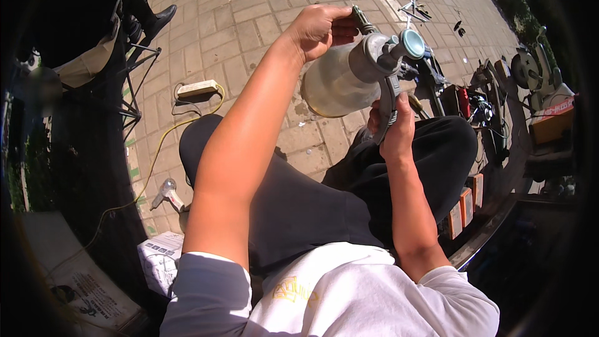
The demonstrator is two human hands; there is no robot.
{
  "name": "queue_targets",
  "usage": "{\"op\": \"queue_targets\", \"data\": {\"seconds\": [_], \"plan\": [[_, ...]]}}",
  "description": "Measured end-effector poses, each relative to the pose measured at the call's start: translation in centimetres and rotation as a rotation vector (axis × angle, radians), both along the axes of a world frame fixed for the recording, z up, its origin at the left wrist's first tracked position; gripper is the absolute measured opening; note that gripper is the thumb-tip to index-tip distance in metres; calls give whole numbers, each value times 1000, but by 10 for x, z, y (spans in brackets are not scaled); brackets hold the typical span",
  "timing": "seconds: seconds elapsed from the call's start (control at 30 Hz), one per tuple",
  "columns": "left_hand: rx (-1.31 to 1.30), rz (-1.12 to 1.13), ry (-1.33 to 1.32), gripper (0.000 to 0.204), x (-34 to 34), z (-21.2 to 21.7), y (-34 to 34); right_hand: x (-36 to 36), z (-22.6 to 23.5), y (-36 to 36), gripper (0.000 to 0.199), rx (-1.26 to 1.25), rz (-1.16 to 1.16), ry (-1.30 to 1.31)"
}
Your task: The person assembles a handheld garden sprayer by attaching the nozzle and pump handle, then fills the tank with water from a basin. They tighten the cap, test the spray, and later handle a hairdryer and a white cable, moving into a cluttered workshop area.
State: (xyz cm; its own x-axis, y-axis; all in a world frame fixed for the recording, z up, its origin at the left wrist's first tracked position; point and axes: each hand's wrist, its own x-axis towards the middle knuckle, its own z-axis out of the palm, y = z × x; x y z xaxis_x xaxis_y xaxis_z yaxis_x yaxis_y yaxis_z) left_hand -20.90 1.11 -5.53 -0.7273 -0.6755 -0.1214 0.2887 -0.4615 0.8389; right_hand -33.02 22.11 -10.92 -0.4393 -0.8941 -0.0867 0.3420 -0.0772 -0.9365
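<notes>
Left hand (315,30) pinches far nozzle (362,20); right hand (396,126) grips near handle (389,101) of bottle (331,80). Plastic, probably light, slightly flexible; handle seems surest hold.

Shows yellow lettering (296,289) on the front of the white T-shirt (349,281), creased and partly lost in folds. Carries small dark print and a row of tiny marks on the white box (160,263) at lower left, with more dark lines of print on the pale panel (75,262) nearer the rim, too small to make out. Bears pale characters on a red strip (557,107) atop the brown box (552,127) at far right, likewise blurred.
</notes>
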Motion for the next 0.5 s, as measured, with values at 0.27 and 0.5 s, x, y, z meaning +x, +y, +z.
{"op": "queue_targets", "data": {"seconds": [0.27,0.5], "plan": [[9,502,-681,31,61,-80,-13,-5,40,1,69,-32,70,-177],[372,82,-156,33,86,-88,25,-35,92,-7,36,-53,289,-78]]}}
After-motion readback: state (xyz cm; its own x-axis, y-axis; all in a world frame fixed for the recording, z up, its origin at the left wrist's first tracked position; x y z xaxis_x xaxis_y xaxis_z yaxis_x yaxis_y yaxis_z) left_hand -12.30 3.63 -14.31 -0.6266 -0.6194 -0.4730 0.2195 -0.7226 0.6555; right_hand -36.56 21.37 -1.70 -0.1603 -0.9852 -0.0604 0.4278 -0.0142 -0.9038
